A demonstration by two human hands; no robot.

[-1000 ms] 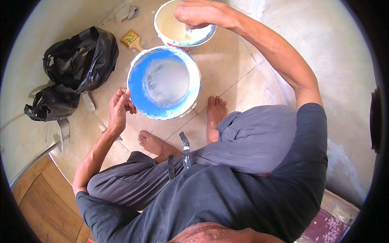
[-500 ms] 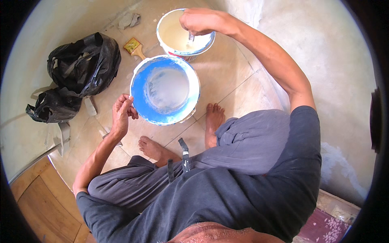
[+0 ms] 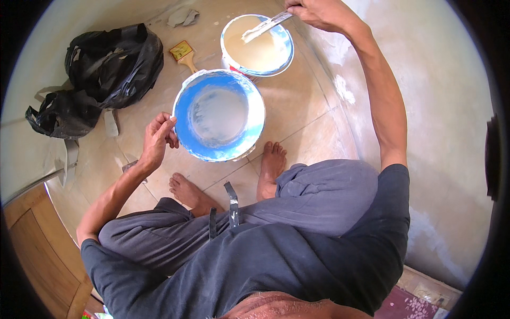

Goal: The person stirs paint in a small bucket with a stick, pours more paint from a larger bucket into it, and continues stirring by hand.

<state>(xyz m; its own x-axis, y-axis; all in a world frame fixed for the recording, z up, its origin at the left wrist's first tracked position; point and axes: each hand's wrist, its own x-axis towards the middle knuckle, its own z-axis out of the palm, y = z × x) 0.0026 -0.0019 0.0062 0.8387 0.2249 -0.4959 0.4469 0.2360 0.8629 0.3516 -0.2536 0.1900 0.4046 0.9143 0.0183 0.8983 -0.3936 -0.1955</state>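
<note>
My left hand (image 3: 158, 137) is closed on the left rim of a blue bucket (image 3: 186, 114), whose mouth faces up. White residue coats its rim and bottom. Beyond it, to the right, stands a second bucket (image 3: 288, 56) holding cream-coloured paint or paste (image 3: 255, 50). Over that bucket my right hand (image 3: 317, 11) grips one end of a flat stick (image 3: 271, 25), smeared white at its lower tip. The stick slants down to the left, its tip above the cream surface.
A paintbrush (image 3: 184, 53) lies beyond the blue bucket. Black plastic bags (image 3: 114, 64) sit at the left, with flat scraper-like pieces (image 3: 111, 123) beside them. A crumpled cloth (image 3: 183, 18) lies at the back. The wall (image 3: 435, 106) rises at the right; a wooden door (image 3: 48, 250) is lower left.
My right hand has lifted the flat stick out of the cream contents and moved it up and right. My left hand still holds the blue bucket's rim. The whole view has shifted slightly.
</note>
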